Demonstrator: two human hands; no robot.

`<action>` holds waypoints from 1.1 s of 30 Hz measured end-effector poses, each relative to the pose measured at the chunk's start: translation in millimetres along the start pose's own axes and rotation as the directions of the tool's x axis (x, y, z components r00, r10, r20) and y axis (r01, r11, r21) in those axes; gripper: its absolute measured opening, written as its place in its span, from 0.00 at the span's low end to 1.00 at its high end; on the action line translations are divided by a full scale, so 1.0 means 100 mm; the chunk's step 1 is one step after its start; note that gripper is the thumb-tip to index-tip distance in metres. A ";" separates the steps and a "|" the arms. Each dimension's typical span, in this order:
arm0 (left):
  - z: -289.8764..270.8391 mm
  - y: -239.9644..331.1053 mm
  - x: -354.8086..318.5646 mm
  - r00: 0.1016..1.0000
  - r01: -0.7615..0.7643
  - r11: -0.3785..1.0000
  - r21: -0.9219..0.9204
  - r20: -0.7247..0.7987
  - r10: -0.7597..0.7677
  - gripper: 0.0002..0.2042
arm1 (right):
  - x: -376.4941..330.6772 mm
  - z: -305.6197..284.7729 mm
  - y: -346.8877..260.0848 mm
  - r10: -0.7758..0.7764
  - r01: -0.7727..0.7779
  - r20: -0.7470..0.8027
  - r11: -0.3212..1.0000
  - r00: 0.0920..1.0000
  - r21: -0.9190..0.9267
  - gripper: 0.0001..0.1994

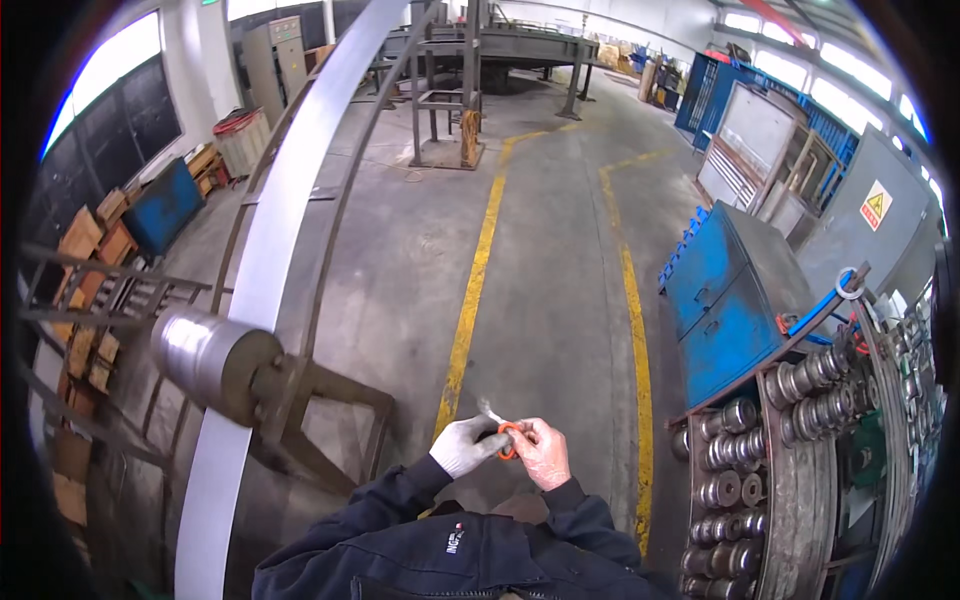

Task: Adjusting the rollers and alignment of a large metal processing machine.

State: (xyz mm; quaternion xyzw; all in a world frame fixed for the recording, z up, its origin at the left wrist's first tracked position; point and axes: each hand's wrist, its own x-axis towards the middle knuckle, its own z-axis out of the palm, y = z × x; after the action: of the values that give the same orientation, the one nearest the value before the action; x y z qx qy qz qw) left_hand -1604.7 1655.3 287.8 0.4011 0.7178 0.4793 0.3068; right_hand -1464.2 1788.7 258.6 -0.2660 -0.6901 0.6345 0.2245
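My left hand (463, 447), in a whitish glove, is closed and meets my right hand in front of my body. Between them is a small orange loop (509, 440), perhaps a handle; its kind is not clear. The fingers of my right hand (541, 453) are pinched at its upper right side. That hand has a shiny, whitish sheen, perhaps a thin clear covering. A small pale piece (487, 409) sticks up beyond the left fingers; I cannot make out what it is or whether it joins the loop.
To the left, a long metal strip (275, 240) runs past a steel roller (215, 360) on a frame. Yellow lines (462, 340) mark the walkway. On the right stand a blue cabinet (725, 290) and a rack (800, 500) of metal rollers. Farther off is a steel frame structure (470, 90).
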 end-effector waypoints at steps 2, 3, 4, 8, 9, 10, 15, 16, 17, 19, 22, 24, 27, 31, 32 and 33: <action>0.02 -0.10 0.57 1.000 0.004 1.000 -0.002 0.000 -0.004 0.18 | 0.56 -0.13 0.15 -0.033 0.033 -0.003 0.999 0.999 -0.028 0.08; 0.00 -0.13 0.86 1.000 0.015 1.000 0.007 -0.003 -0.015 0.17 | 0.85 -0.21 0.21 -0.029 0.030 0.010 0.999 1.000 -0.033 0.09; -0.01 -0.11 1.18 1.000 0.017 1.000 0.020 -0.010 -0.017 0.17 | 1.15 -0.31 0.22 -0.010 0.010 0.023 1.000 1.000 -0.010 0.08; -0.02 -0.08 2.45 0.996 0.083 0.994 0.069 -0.016 -0.082 0.16 | 2.38 -0.73 0.23 0.019 -0.027 0.083 0.994 0.996 0.103 0.08; -0.04 -0.04 2.78 0.997 0.074 0.997 0.038 -0.039 -0.072 0.15 | 2.76 -0.83 0.24 -0.034 0.024 0.105 0.995 0.994 0.097 0.08; -0.06 0.13 3.10 0.989 0.146 0.986 -0.076 -0.024 -0.148 0.15 | 3.10 -0.95 0.21 -0.071 0.061 0.114 0.994 0.991 0.088 0.08; -0.08 0.35 4.57 0.974 0.142 0.971 -0.191 -0.147 -0.171 0.15 | 4.60 -1.58 0.05 -0.089 0.099 0.194 0.994 0.977 -0.044 0.11; -0.11 0.46 4.86 0.973 0.169 0.974 -0.150 -0.130 -0.189 0.13 | 4.85 -1.68 0.01 -0.091 0.101 0.214 0.994 0.973 -0.034 0.12; -0.09 0.41 5.15 0.969 0.185 0.966 -0.182 -0.133 -0.210 0.13 | 5.09 -1.80 0.01 -0.068 0.085 0.227 0.994 0.971 -0.066 0.13; -0.04 0.33 5.72 0.966 0.192 0.958 -0.214 -0.133 -0.224 0.13 | 5.58 -2.05 0.08 -0.060 0.090 0.216 0.987 0.975 -0.133 0.14; -0.01 0.22 6.63 0.970 0.184 0.963 -0.195 -0.120 -0.210 0.13 | 6.46 -2.42 0.20 -0.136 0.164 0.112 0.938 0.984 -0.306 0.12; -0.02 0.08 7.30 0.972 0.199 0.969 -0.148 -0.101 -0.214 0.13 | 7.12 -2.68 0.27 -0.227 0.211 0.000 0.906 0.974 -0.366 0.09; -0.05 0.10 8.43 0.981 0.175 0.967 -0.184 -0.047 -0.187 0.14 | 8.12 -3.00 0.22 -0.262 0.227 -0.027 0.880 0.965 -0.418 0.09; -0.13 0.41 9.96 0.995 0.101 0.980 -0.170 0.016 -0.100 0.13 | 9.39 -3.44 -0.26 -0.269 0.233 -0.037 0.889 0.962 -0.393 0.11; -0.16 0.48 10.31 0.994 0.103 0.982 -0.160 0.042 -0.098 0.13 | 9.64 -3.50 -0.42 -0.274 0.234 -0.059 0.901 0.960 -0.364 0.12; -0.17 0.57 10.68 0.993 0.105 0.983 -0.151 0.069 -0.095 0.13 | 9.89 -3.61 -0.55 -0.292 0.245 -0.077 0.897 0.953 -0.367 0.13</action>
State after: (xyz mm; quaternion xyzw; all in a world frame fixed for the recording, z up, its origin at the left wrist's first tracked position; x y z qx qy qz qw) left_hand -2126.4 2589.5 287.4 0.3541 0.6880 0.5049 0.3826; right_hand -1984.3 2703.7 320.2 -0.2447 -0.8067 0.4443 0.3031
